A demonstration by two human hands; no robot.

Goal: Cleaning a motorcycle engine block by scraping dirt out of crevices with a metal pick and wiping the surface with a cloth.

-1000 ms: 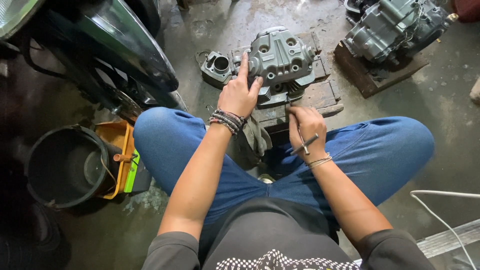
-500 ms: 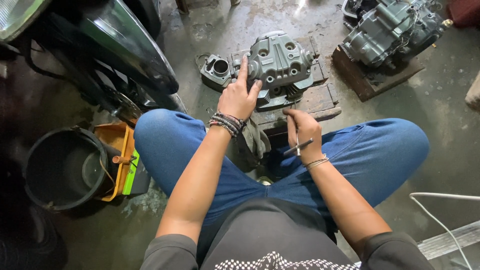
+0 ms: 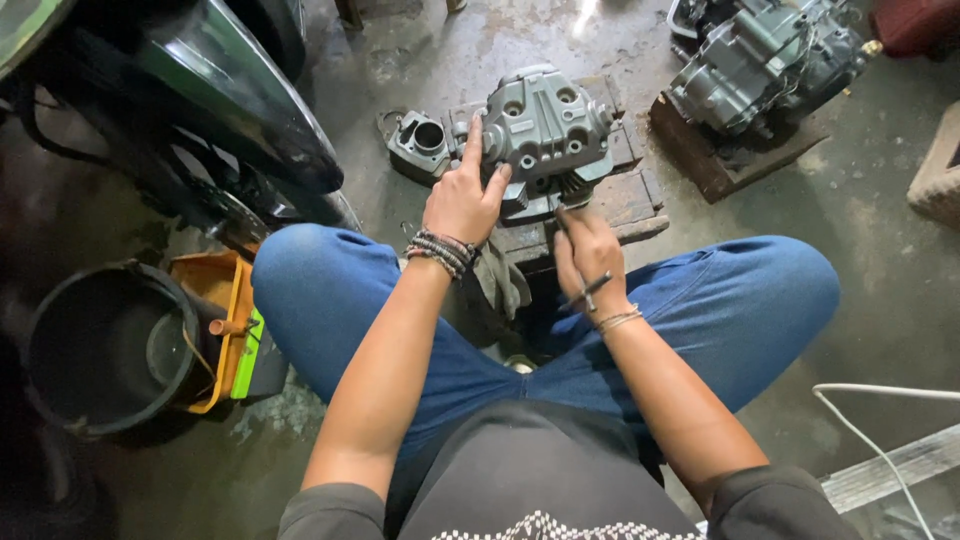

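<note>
A grey metal engine cylinder head (image 3: 545, 130) rests on a wooden block (image 3: 625, 195) on the concrete floor in front of my crossed legs. My left hand (image 3: 462, 200) lies flat against its near left side, index finger stretched up along it. My right hand (image 3: 588, 255) grips a thin metal tool (image 3: 590, 288), its tip at the head's lower edge. A smaller grey cylinder part (image 3: 422, 145) sits just left of the head.
A second engine (image 3: 765, 65) stands on a wooden board at the back right. A dark motorcycle body (image 3: 200, 110) fills the upper left. A black bucket (image 3: 100, 345) and an orange tray (image 3: 220, 300) lie by my left knee. A white cable (image 3: 880, 420) runs at the right.
My right hand has moved forward with the tool to the head's lower edge. My left hand stays pressed on the cylinder head.
</note>
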